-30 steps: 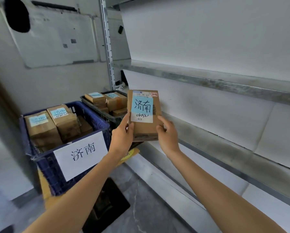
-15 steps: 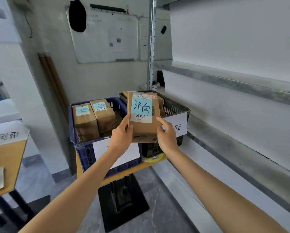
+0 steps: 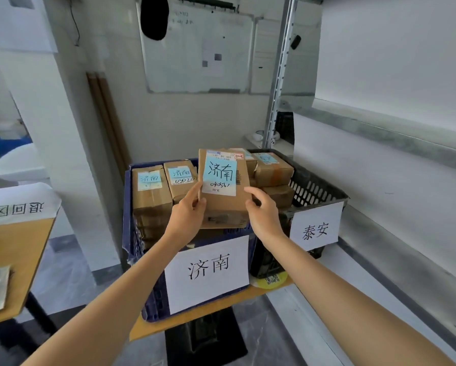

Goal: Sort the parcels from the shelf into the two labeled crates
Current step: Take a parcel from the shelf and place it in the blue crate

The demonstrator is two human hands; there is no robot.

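I hold a brown cardboard parcel [image 3: 222, 204] upright, its blue label reading 济南. My left hand [image 3: 187, 215] grips its left edge and my right hand [image 3: 263, 215] pinches its right edge. The parcel hangs over the front of the blue crate [image 3: 153, 299], which carries a white 济南 sign and holds two upright parcels [image 3: 150, 191] with the same label. To its right stands the black crate [image 3: 316, 186] signed 泰安, with several stacked parcels [image 3: 273, 169] inside.
Both crates sit on a small wooden table [image 3: 195, 320] with a black base. A metal shelf unit [image 3: 380, 133] runs along the right. At the left is another wooden table [image 3: 18, 247] with a paper sign, and a white pillar [image 3: 63, 128] stands behind it.
The parcel has travelled with both hands from in front of the shelf to above the blue crate. The view has swung left, bringing both crates to the centre.
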